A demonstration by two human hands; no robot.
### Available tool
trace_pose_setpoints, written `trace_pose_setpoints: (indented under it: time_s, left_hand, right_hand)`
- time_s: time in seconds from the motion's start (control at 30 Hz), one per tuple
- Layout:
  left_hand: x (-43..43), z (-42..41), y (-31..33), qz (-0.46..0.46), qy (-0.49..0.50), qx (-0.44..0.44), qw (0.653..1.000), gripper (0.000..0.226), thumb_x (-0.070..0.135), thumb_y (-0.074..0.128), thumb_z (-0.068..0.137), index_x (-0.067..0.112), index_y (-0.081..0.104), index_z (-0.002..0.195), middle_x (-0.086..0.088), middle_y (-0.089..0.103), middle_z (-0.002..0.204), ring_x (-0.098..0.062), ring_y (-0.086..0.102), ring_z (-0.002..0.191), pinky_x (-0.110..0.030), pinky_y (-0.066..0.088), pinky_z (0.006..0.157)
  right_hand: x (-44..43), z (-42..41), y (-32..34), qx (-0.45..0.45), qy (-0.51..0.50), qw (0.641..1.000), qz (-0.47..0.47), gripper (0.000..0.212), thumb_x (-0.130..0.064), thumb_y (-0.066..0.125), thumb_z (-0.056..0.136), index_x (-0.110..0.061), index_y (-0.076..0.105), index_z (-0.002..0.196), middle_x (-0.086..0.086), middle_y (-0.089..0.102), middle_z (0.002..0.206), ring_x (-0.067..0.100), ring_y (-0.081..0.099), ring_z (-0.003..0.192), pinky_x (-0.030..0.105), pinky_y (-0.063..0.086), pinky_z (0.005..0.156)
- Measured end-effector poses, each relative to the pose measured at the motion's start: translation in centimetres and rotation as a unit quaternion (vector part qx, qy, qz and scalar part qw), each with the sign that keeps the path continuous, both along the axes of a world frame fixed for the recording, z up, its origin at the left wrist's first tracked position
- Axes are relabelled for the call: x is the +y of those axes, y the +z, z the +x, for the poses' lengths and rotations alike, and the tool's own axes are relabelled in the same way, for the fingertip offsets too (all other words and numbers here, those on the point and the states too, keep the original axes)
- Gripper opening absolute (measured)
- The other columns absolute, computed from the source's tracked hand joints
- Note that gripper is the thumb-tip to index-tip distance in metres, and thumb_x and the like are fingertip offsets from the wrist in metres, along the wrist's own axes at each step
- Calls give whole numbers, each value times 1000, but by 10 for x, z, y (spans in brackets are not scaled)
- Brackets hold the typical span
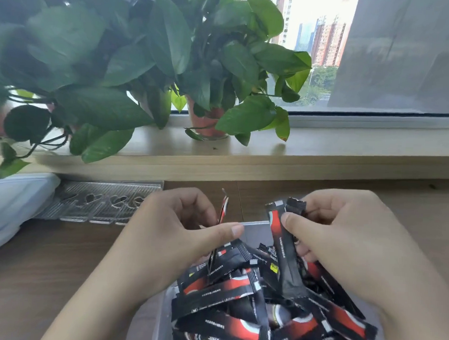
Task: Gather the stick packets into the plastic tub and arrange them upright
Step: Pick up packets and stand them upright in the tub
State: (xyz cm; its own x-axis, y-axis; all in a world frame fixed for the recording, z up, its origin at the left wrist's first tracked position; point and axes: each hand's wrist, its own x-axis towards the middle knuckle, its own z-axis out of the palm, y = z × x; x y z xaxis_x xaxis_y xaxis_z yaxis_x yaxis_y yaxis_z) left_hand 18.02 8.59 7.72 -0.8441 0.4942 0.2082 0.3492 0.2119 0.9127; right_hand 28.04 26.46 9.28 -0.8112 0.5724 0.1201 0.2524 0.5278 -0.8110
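The right hand (348,240) holds one stick packet (284,253) nearly upright. Its long axis runs 12 to 6 o'clock, with the top leaning slightly toward 11. The thumb presses across its face and the fingers curl behind it. At its 9 o'clock, the left hand (170,234) pinches a second packet (223,208) edge-on between thumb and curled fingers, also standing 12 to 6. Both hands hover over the plastic tub (254,223), where loose packets (239,310) lie crisscrossed. A clear tray (102,201) sits at 10 o'clock on the wooden table (49,265).
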Motion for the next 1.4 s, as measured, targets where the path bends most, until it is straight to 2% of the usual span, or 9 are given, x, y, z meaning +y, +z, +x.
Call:
trace_pose_setpoints:
  time_s: [0.13, 0.23, 0.4, 0.57, 0.73, 0.93, 1.07, 1.23, 1.4]
  left_hand:
    - [2, 2, -1, 12, 5, 11, 1000, 45, 45, 87, 56, 8, 63, 69, -18, 67, 62, -15, 53, 50, -27, 42, 53]
    - [2, 7, 0, 8, -7, 26, 1000, 47, 48, 87, 54, 9, 64, 64, -9, 66, 60, -12, 49, 50, -22, 38, 51]
    - [1, 13, 1, 9, -39, -1, 999, 45, 45, 90, 49, 10, 66, 65, -13, 70, 61, -18, 53, 49, -32, 40, 47]
    - [-8, 10, -1, 8, -54, -8, 998, 43, 40, 96, 55, 8, 68, 67, -9, 77, 78, -35, 69, 58, -56, 53, 52]
    - [-14, 9, 1, -40, -12, 45, 998, 34, 45, 91, 56, 17, 73, 62, -4, 71, 59, -11, 56, 50, -26, 44, 53]
    - [-15, 1, -8, 7, -44, -18, 999, 33, 38, 92, 60, 13, 71, 64, -9, 71, 60, -14, 56, 53, -32, 44, 57]
    - [-17, 0, -8, 44, -54, -83, 994, 42, 41, 94, 56, 8, 69, 64, -19, 72, 67, -20, 64, 60, -34, 55, 62]
    - [-19, 1, -3, 146, -63, -170, 973, 21, 16, 82, 61, 3, 66, 64, -14, 70, 64, -15, 68, 56, -21, 55, 54]
    - [-21, 3, -1, 193, -58, -192, 960, 23, 14, 79, 60, 1, 62, 67, -17, 72, 66, -21, 70, 55, -23, 55, 51]
  right_hand:
    - [-9, 2, 5, 71, -20, 995, -71, 16, -20, 71, 81, -17, 72, 66, 1, 68, 51, 10, 63, 41, 20, 51, 48]
    - [-24, 1, 5, 69, -11, 994, -81, 13, -22, 70, 81, -18, 69, 69, -1, 69, 52, 9, 66, 44, 25, 54, 51]
    - [-45, -5, 0, 65, -8, 997, -44, 12, -28, 69, 80, -21, 63, 73, -9, 71, 57, 5, 68, 48, 27, 56, 54]
    - [-47, -7, -2, 62, 18, 991, -118, 11, -25, 72, 82, -19, 65, 77, -3, 74, 65, 14, 72, 53, 42, 61, 65]
    - [-46, -7, -2, 59, 84, 978, -182, 8, -26, 74, 85, -19, 71, 88, 2, 75, 71, 19, 75, 62, 41, 63, 71]
    - [-43, -8, -4, 77, 126, 981, -126, 27, -43, 63, 86, -38, 66, 113, -1, 74, 73, 15, 73, 60, 33, 62, 70]
    - [-43, -7, -3, 109, 148, 979, -92, 37, -27, 71, 86, -48, 64, 115, -15, 73, 89, 10, 73, 60, 19, 57, 63]
    - [-46, -4, -5, 105, 194, 974, -54, 23, -10, 73, 85, -29, 77, 98, -13, 76, 88, 12, 75, 74, 34, 62, 72]
    - [-54, 1, 2, 61, 214, 972, 75, 34, -32, 81, 73, -43, 73, 104, -30, 64, 106, -7, 67, 79, 7, 50, 65]
